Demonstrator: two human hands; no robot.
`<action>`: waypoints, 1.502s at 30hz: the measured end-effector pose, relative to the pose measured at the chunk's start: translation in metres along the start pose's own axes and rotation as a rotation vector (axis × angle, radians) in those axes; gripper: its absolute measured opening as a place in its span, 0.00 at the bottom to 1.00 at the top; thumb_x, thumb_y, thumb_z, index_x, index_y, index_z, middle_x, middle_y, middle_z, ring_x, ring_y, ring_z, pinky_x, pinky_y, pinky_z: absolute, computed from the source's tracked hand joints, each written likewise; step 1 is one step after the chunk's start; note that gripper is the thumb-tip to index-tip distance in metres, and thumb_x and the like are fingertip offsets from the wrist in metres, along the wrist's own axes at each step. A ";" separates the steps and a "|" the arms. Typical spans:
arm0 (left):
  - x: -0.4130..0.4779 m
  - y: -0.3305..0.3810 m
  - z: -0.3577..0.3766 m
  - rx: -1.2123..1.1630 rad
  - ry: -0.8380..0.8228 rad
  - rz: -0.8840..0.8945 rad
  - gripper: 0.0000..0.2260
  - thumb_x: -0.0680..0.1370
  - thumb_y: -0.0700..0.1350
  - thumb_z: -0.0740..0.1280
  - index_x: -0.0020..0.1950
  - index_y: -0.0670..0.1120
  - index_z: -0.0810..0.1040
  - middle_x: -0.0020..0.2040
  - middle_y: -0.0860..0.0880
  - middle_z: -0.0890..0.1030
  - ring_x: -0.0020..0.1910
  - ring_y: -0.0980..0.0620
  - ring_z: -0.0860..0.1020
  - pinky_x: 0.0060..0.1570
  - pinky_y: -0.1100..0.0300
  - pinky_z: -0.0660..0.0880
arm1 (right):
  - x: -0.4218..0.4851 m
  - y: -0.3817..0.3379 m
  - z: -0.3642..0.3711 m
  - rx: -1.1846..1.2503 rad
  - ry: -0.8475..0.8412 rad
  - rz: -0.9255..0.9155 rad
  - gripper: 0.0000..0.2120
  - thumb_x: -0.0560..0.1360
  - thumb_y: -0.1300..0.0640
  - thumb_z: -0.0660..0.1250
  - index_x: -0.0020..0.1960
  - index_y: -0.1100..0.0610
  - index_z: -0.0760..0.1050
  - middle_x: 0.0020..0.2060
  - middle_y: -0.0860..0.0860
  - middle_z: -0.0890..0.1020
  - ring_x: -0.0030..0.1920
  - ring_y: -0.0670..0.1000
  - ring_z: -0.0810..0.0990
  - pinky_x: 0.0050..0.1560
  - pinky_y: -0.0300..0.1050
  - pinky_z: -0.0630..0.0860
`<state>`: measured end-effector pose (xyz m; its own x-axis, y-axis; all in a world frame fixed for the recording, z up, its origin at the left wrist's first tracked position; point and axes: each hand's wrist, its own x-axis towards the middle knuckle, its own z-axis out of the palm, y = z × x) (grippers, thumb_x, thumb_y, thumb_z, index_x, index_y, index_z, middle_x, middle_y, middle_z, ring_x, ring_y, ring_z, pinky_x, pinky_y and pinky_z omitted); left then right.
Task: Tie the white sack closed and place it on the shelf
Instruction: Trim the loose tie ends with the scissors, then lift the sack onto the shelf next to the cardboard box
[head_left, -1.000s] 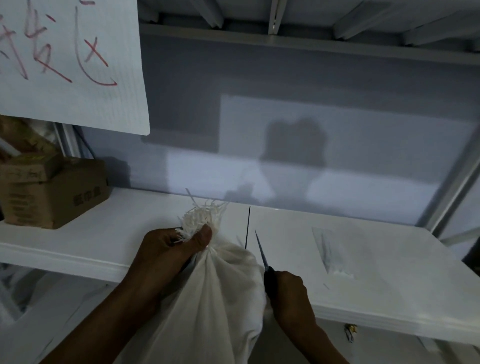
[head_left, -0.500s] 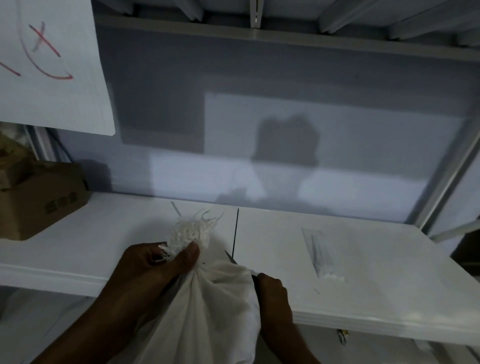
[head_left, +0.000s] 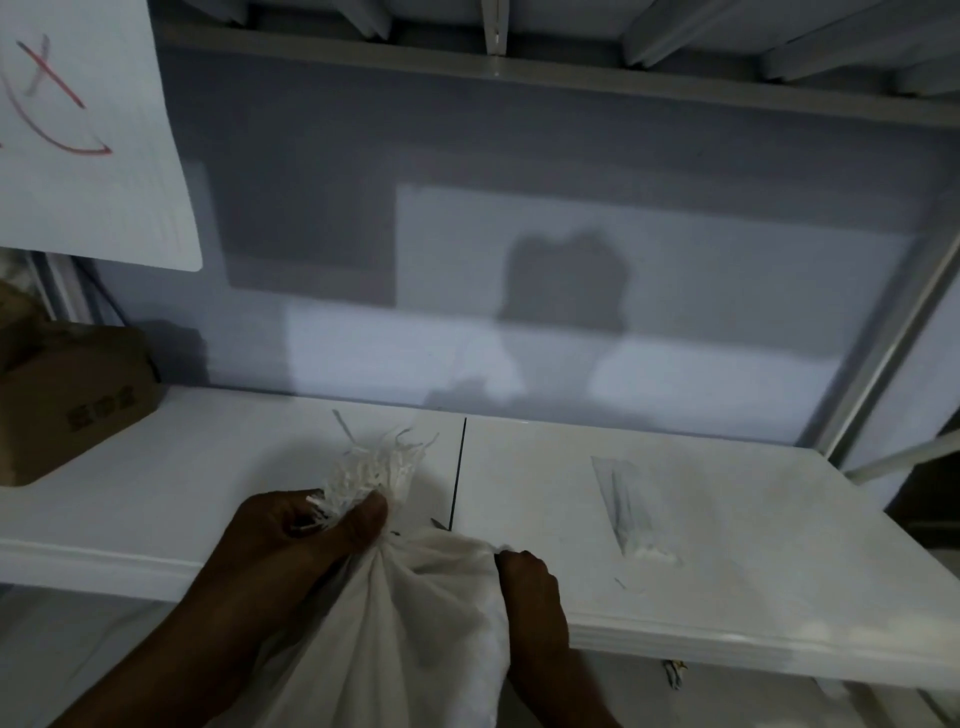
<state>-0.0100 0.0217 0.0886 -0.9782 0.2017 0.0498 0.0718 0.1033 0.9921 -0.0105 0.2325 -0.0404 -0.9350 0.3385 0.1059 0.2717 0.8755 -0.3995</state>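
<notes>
The white sack (head_left: 405, 634) hangs in front of the white shelf (head_left: 753, 571), its frayed mouth (head_left: 374, 467) bunched together above my fist. My left hand (head_left: 291, 545) is clamped around the sack's neck, thumb pressed on the gather. My right hand (head_left: 527, 587) is closed against the sack's right side, just below the neck. It holds a thin dark tie (head_left: 435, 521), of which only a short tip shows behind the cloth near the neck. The lower sack runs out of view.
A brown cardboard box (head_left: 67, 410) stands at the shelf's left end. A clear plastic packet (head_left: 628, 509) lies on the right board. A white paper sign (head_left: 88, 135) with red marks hangs upper left. A slanted metal post (head_left: 883, 338) bounds the right.
My right hand has brought the dark tie from pointing up beside the sack in behind the neck, so most of it is now hidden. The left hand keeps its grip.
</notes>
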 end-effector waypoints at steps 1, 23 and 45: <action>0.000 0.000 0.000 -0.008 0.003 0.005 0.22 0.62 0.55 0.72 0.36 0.34 0.83 0.38 0.33 0.83 0.32 0.49 0.79 0.31 0.63 0.73 | -0.001 0.000 0.000 0.011 -0.003 -0.003 0.11 0.79 0.58 0.58 0.56 0.58 0.76 0.55 0.54 0.79 0.55 0.53 0.79 0.43 0.37 0.63; -0.014 0.002 -0.021 -0.089 -0.225 -0.006 0.16 0.73 0.53 0.69 0.46 0.41 0.86 0.46 0.42 0.87 0.47 0.45 0.85 0.46 0.60 0.82 | -0.056 -0.049 -0.083 0.400 -0.167 -0.513 0.34 0.65 0.32 0.71 0.68 0.36 0.68 0.60 0.37 0.77 0.61 0.37 0.75 0.61 0.42 0.74; -0.014 -0.022 -0.082 0.508 -0.358 0.171 0.55 0.44 0.74 0.75 0.68 0.78 0.55 0.73 0.68 0.60 0.72 0.62 0.61 0.65 0.61 0.63 | -0.071 -0.067 -0.088 0.601 0.204 -0.423 0.20 0.73 0.45 0.71 0.32 0.48 0.62 0.27 0.44 0.71 0.29 0.41 0.73 0.30 0.31 0.63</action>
<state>-0.0137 -0.0637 0.0754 -0.8257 0.5593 0.0739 0.3900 0.4712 0.7911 0.0582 0.1803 0.0592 -0.8553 0.1239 0.5031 -0.3257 0.6266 -0.7080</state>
